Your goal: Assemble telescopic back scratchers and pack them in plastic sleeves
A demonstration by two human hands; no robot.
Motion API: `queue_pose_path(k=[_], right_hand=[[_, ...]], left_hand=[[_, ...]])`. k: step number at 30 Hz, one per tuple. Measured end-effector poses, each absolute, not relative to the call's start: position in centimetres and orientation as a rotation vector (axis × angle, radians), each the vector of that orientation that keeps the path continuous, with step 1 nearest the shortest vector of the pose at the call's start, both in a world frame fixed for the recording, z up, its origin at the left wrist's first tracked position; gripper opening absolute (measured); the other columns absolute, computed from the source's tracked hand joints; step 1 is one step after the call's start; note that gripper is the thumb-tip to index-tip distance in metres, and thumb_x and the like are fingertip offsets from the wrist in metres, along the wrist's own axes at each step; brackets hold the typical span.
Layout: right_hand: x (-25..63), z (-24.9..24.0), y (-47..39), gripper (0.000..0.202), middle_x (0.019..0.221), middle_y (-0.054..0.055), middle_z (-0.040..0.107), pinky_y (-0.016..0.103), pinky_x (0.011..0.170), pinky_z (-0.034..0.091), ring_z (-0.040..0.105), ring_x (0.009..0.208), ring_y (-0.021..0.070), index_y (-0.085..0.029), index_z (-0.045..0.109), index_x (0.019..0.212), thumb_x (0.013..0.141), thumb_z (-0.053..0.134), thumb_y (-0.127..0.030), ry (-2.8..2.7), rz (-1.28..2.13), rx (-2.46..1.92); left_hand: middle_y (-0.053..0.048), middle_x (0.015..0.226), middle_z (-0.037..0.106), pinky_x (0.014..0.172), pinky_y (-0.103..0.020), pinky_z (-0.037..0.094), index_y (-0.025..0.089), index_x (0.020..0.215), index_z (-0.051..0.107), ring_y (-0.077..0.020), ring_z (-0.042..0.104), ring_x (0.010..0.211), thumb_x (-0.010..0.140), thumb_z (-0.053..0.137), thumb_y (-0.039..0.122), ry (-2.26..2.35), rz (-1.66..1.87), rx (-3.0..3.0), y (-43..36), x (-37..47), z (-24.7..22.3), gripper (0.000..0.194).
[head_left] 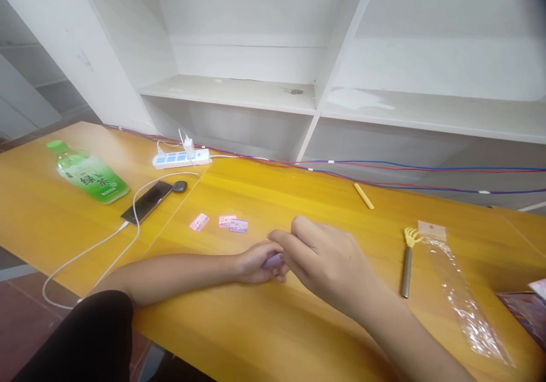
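My left hand (pixel 256 264) is closed around a small light-purple object (pixel 273 261), most of which is hidden by fingers, so its kind cannot be told. Right up against it, my right hand (pixel 322 254) has its fingers curled in a pinch. Whatever those fingertips hold is out of sight behind the hand. On the table just beyond lie several small printed cards: a pink card (pixel 199 222) by itself, and a purple card (pixel 238 226) partly overlapping another pink one (pixel 226 220).
A yellow-clawed back scratcher (pixel 407 268) lies right, beside a clear plastic sleeve (pixel 467 308). A yellow stick (pixel 363 196) lies farther back. At left are a green tea bottle (pixel 89 174), a cabled phone (pixel 147 202) and a power strip (pixel 181 158). White shelving (pixel 239 95) stands behind the table.
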State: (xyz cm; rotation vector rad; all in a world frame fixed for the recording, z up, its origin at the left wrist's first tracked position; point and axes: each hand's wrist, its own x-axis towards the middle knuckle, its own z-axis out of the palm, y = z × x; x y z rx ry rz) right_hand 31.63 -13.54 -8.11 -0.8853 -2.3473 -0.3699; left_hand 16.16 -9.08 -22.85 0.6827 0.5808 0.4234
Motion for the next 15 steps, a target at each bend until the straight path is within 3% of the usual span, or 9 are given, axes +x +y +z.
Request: queue_pose_path(k=[5,7,10,15], right_hand=[[33.0,-8.7,-12.5,0.032,0.079,0.003,0.047,0.029,0.055,0.012,0.028,0.06,0.014,-0.018,0.068,0.099,0.109,0.038,-0.019,-2.37,-0.375,-0.975],[34.0,-8.9,-11.7,0.03,0.085,0.003,0.052,0.029,0.054,0.015,0.031,0.058,0.0127,-0.019,0.067,0.105,0.11,0.038,-0.022,-2.366,-0.349,-1.097],[35.9,-8.8,-10.6,0.029,0.092,0.003,0.06,0.026,0.056,0.026,0.045,0.062,0.0116,-0.02,0.065,0.109,0.112,0.038,-0.03,-2.387,-0.207,-1.208],[41.1,-7.1,-9.1,0.042,0.116,0.005,0.067,0.028,0.074,0.049,0.065,0.086,0.017,-0.027,0.063,0.125,0.11,0.041,-0.059,-2.288,0.288,-1.473]], left_hand=[[0.0,0.068,0.051,0.058,-0.027,0.036,0.018,0.079,0.056,-0.0124,0.043,0.061,0.089,0.062,0.037,0.531,0.383,0.658,-8.8,15.9,-22.9,0.023],[0.0,0.065,0.051,0.055,-0.026,0.031,0.016,0.081,0.06,-0.011,0.036,0.056,0.095,0.059,0.046,0.482,0.357,0.673,-8.8,15.6,-22.7,0.033],[0.004,0.059,0.044,0.052,-0.026,0.023,0.016,0.094,0.065,-0.0094,0.026,0.049,0.1,0.055,0.061,0.366,0.353,0.755,-9.1,15.3,-22.4,0.047],[0.009,0.056,0.037,0.052,-0.027,0.019,0.017,0.106,0.066,-0.0078,0.022,0.046,0.097,0.065,0.06,0.304,0.408,0.868,-9.6,15.2,-22.2,0.045]])
